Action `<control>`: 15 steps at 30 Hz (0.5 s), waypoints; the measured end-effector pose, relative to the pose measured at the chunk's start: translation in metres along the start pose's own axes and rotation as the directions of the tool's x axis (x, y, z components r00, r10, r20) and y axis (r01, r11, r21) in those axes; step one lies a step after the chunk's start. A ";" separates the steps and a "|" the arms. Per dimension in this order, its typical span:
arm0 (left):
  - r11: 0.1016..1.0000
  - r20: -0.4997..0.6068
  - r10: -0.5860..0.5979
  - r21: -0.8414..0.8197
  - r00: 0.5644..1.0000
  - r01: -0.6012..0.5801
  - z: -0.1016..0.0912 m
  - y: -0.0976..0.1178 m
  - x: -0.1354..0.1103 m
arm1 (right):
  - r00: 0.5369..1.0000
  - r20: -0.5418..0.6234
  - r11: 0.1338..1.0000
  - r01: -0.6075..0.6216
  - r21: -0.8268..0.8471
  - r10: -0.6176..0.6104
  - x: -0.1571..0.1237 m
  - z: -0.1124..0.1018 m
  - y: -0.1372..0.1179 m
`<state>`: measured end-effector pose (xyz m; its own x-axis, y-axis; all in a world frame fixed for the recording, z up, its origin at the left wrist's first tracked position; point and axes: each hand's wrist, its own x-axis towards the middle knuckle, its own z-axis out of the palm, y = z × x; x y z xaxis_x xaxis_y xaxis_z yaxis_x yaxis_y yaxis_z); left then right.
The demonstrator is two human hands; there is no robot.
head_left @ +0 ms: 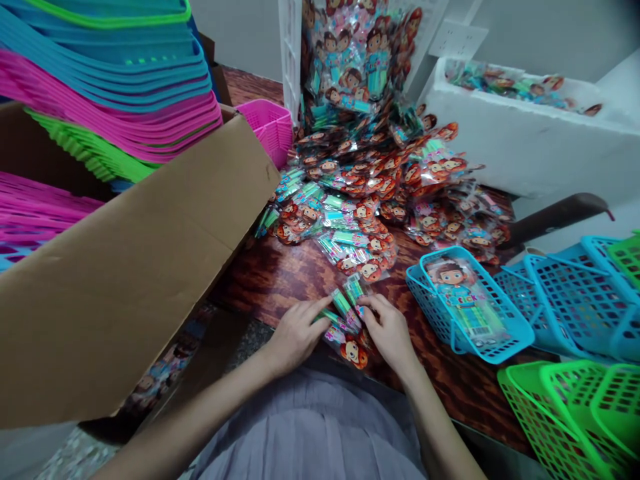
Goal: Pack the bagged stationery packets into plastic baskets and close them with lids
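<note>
A dark red wood-grain table [270, 280] runs across the middle of the view. At 9 o'clock a big cardboard box [145, 260] stands tilted, its open side up, with nested baskets [165, 127] in blue, pink and green rising out of it toward 10 o'clock. A white foam box [525, 147] sits at 2 o'clock, small printed packets showing along its top. From 12 to 2 o'clock lies a loose heap of clear packets [360, 173], printed with cartoon heads and with green and blue strips inside; it backs onto a white plastic crate [291, 60] at 12 o'clock. Green baskets [565, 413] stand at 4 o'clock and nested blue baskets [580, 293] at 3 o'clock. Just left of those, a blue basket [517, 333] holds a packet [465, 297] with a dark-haired figure on its front. A pink basket [265, 127] stands at 11 o'clock, between the cardboard box and the crate.

Near the table's front edge, the left hand [299, 333] comes in at 7 o'clock and the right hand [393, 333] at 5 o'clock. Between them, close to 6 o'clock, is a small fan of packets [345, 308], green ends pointing away from the person and a red-haired head toward the body. The left hand pinches its left side between thumb and forefinger; the right pinches the upper right packet likewise, other fingers curled.
</note>
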<state>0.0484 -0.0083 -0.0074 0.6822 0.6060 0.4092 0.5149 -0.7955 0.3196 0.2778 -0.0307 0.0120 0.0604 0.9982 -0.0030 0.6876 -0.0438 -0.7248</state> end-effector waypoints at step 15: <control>1.000 -0.009 -0.012 -0.025 1.000 0.012 -0.004 0.002 0.005 | 0.995 0.097 0.999 0.032 0.021 -0.034 0.002 0.004 -0.001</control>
<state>0.0510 -0.0064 -0.0015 0.6708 0.6159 0.4132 0.5102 -0.7876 0.3457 0.2745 -0.0287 0.0102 -0.0337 0.9984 -0.0450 0.6740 -0.0106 -0.7386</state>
